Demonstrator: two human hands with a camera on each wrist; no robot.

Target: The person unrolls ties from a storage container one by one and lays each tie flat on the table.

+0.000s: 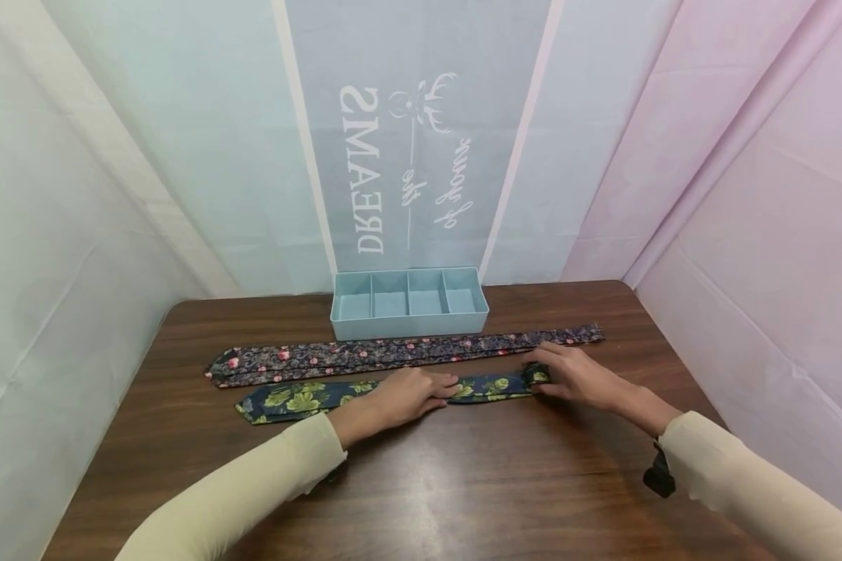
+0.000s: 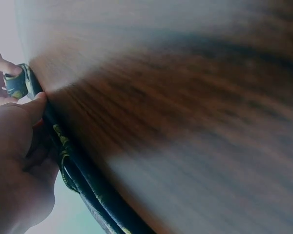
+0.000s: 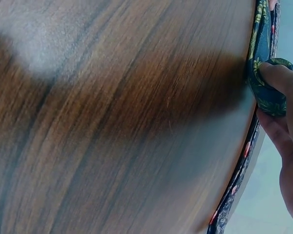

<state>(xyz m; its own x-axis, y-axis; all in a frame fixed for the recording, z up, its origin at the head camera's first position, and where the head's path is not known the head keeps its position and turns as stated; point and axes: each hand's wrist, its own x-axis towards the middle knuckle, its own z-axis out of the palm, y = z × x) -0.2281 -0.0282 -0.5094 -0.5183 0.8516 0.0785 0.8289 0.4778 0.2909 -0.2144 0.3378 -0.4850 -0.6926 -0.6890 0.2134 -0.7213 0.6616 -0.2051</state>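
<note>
A dark blue necktie with yellow-green flowers [image 1: 302, 400] lies lengthwise across the table, its right end wound into a small roll [image 1: 535, 375]. My right hand [image 1: 581, 375] grips that roll between thumb and fingers; the right wrist view shows the thumb [image 3: 278, 78] on the coiled fabric. Midway along the same necktie, my left hand [image 1: 408, 395] rests on it with the fingers pressing the fabric to the table. Just behind lies a second necktie, dark with pink flowers [image 1: 361, 356], stretched out flat.
A light blue box with several compartments [image 1: 410, 327] stands at the back of the brown wooden table [image 1: 435, 491], against a printed cloth [image 1: 421, 47]. Pale cloth walls rise at left and right.
</note>
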